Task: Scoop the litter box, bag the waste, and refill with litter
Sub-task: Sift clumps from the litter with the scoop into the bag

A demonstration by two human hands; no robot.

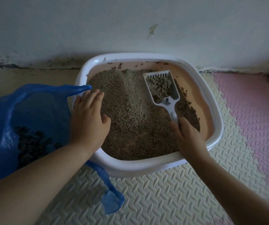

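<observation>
Two bare hands reach into a rounded-square plastic litter box with a white rim [146, 168] and a pale pink inner wall, set on the floor against a scuffed white wall [130, 21]. Grey-brown granular litter [127, 111] fills most of the box, heaped toward the left and far side, while the pink bottom shows bare along the right and far edges. The right hand [187, 135], at the near right of the box, has its fingers curled round the handle of a white slotted plastic scoop [167, 102]. The scoop points away toward the far right, and its head holds a clump of litter [158, 86]. The left hand [88, 120] lies palm down across the left rim, fingers straight and close together, reaching over the litter, thumb slightly bent; it grips nothing that can be seen. Just left of it, touching the rim, sits a translucent blue plastic bag [8, 111], its mouth open toward the box. One stretched handle of the bag ends by the left fingertips and another trails out on the near side, under the forearm. Dark lumps of waste [31, 143] lie inside the bag. Whether the hand pins the bag to the rim cannot be told. Cream embossed foam floor matting [163, 192] lies under the box, with a pink foam section [252, 119] on the right.
</observation>
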